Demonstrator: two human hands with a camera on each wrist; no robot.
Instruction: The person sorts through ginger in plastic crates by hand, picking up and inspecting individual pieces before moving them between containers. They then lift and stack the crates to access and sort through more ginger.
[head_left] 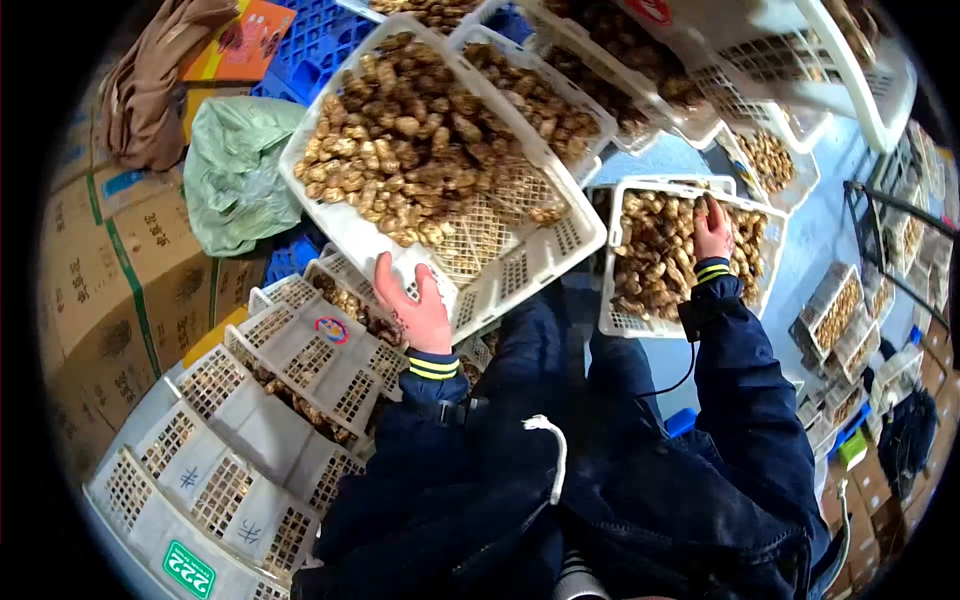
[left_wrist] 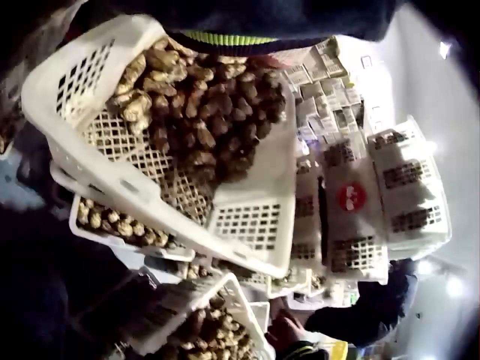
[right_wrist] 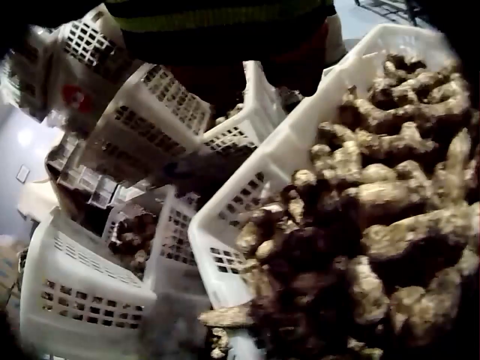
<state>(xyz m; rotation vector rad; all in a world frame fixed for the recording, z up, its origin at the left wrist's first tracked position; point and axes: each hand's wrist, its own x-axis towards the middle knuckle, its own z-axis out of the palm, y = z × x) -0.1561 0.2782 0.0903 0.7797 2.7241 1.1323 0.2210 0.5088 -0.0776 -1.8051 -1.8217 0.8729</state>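
Observation:
A large white plastic crate (head_left: 566, 250) is part filled with lumpy brown-and-tan mushrooms (head_left: 400, 140), with bare lattice floor toward its right end. My left hand (head_left: 420, 315) is at the crate's near corner, its thumb and a finger spread apart and straight. To the right, a smaller white crate (head_left: 660, 328) holds a heap of similar mushrooms (head_left: 650, 245). Over this heap, my right hand (head_left: 712, 240) has its fingertips about a dark mushroom. The right wrist view shows the heap (right_wrist: 375, 195) up close, the hand itself hidden there.
Stacked white crates (head_left: 270, 400) stand along my left side, with cardboard cartons (head_left: 100, 290) and a green plastic bag (head_left: 235, 165) beyond. More filled crates (head_left: 540, 95) line the far side. Others (head_left: 835, 310) are on the blue floor (head_left: 840, 195) at the right.

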